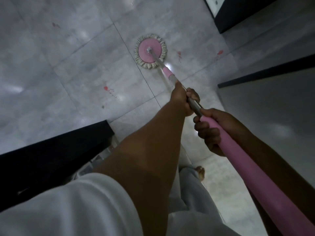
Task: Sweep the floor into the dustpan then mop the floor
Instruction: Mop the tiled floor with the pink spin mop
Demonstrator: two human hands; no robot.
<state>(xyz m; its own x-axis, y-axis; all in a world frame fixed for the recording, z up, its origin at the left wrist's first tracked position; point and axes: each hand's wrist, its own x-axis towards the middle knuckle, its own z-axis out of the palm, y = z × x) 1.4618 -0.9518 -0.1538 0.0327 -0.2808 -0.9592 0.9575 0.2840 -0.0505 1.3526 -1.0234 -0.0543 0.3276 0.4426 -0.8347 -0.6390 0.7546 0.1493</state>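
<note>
Dim, cool indoor light. Soft white glare patches dot the glossy floor [71, 68], brightest beside the mop head [150, 51]. Overall slightly blurred; wide-angle distortion bends edges; the near white sleeve [68, 206] is out of focus.

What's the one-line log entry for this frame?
phase: mopping | hands: left, right gripping mop handle | mop head flat on tile floor | red stains remain

Pink mop on a grey marbled floor

The mop head [150, 51] is showing a pink disc ringed by cream strands; its handle [252, 169] is running silver, then pink. Reddish spots [106, 88] are dotting the pale grey veined floor [51, 65]. The sleeve [68, 210] is showing white.
</note>
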